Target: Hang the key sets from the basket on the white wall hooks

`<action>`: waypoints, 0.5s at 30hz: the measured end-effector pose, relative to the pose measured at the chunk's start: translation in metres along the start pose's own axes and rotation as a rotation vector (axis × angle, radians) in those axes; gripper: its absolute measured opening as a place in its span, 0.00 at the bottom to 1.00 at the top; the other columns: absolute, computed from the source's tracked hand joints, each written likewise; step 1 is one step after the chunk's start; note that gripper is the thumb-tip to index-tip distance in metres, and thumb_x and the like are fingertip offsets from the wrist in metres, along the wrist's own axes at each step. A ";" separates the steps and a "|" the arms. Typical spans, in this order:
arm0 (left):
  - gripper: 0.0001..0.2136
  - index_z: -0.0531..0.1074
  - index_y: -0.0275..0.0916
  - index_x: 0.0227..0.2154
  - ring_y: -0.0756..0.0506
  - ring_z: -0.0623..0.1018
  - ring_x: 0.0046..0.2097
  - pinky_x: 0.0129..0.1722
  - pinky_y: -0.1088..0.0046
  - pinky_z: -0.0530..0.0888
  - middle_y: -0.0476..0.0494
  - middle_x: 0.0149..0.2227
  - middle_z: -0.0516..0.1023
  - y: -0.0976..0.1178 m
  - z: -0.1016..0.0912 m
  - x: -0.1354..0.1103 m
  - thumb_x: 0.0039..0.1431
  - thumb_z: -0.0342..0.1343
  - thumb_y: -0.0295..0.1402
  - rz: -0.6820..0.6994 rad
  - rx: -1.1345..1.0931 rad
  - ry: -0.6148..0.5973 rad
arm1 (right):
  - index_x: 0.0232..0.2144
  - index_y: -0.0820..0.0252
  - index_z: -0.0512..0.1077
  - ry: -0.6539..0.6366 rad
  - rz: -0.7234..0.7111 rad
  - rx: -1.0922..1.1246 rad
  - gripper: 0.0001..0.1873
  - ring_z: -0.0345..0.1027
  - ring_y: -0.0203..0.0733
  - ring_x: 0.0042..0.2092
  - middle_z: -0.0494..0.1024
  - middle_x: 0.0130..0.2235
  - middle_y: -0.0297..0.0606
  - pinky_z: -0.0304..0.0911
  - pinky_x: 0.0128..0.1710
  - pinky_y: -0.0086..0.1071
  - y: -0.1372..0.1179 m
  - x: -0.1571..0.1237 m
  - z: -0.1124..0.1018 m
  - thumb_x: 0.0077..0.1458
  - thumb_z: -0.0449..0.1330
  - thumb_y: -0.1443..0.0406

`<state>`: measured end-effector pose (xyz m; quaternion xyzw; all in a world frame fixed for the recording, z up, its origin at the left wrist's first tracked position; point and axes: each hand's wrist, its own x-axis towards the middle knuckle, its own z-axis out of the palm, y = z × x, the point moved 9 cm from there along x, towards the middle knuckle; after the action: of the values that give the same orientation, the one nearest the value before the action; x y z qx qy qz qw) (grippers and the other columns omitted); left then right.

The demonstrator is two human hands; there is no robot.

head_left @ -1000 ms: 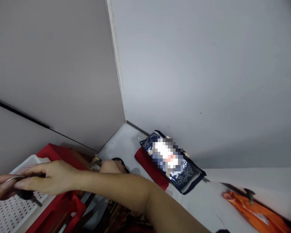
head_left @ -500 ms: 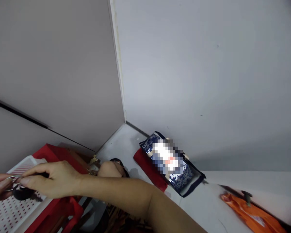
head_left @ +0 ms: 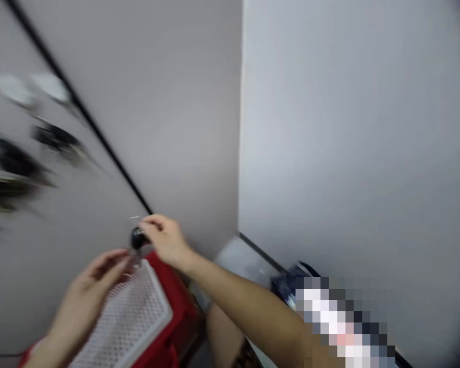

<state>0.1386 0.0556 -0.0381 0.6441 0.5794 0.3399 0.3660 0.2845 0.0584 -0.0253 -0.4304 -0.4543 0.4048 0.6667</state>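
Note:
My right hand is raised in front of the grey wall, fingers pinched on a small black key fob with a thin ring. My left hand reaches up from the lower left, its fingertips meeting the fob from below; the motion blur hides what they grip. Both hands hover just above a white perforated tray that lies on a red box.
Two grey walls meet in a corner. Blurred dark items hang on the left wall. A blue patterned bag lies on the floor at the lower right.
The view has swung left and up. Both hands have risen from the tray with the black fob, and the orange bag on the right has left the frame.

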 end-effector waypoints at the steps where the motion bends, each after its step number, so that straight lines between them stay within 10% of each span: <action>1: 0.20 0.66 0.36 0.28 0.48 0.71 0.29 0.29 0.74 0.68 0.46 0.27 0.72 0.017 0.000 0.007 0.30 0.53 0.43 0.031 -0.103 -0.048 | 0.24 0.62 0.66 0.013 -0.022 0.037 0.09 0.59 0.26 0.23 0.67 0.22 0.29 0.57 0.23 0.20 -0.016 0.014 0.004 0.42 0.49 0.63; 8: 0.15 0.63 0.35 0.31 0.50 0.70 0.29 0.27 0.76 0.65 0.44 0.32 0.69 0.104 -0.048 0.025 0.36 0.50 0.37 0.273 -0.349 -0.048 | 0.23 0.62 0.63 0.056 -0.211 0.098 0.08 0.56 0.24 0.17 0.64 0.19 0.27 0.53 0.15 0.18 -0.120 0.085 0.054 0.41 0.48 0.64; 15: 0.13 0.63 0.36 0.30 0.51 0.69 0.27 0.25 0.77 0.63 0.44 0.31 0.68 0.073 -0.089 0.011 0.37 0.50 0.35 0.220 -0.408 -0.051 | 0.21 0.63 0.61 0.231 -0.126 -0.021 0.06 0.55 0.24 0.15 0.63 0.17 0.28 0.51 0.13 0.18 -0.145 0.122 0.064 0.41 0.49 0.65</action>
<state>0.0989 0.0692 0.0697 0.6245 0.4155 0.4714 0.4639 0.2768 0.1412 0.1562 -0.4517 -0.4048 0.3052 0.7341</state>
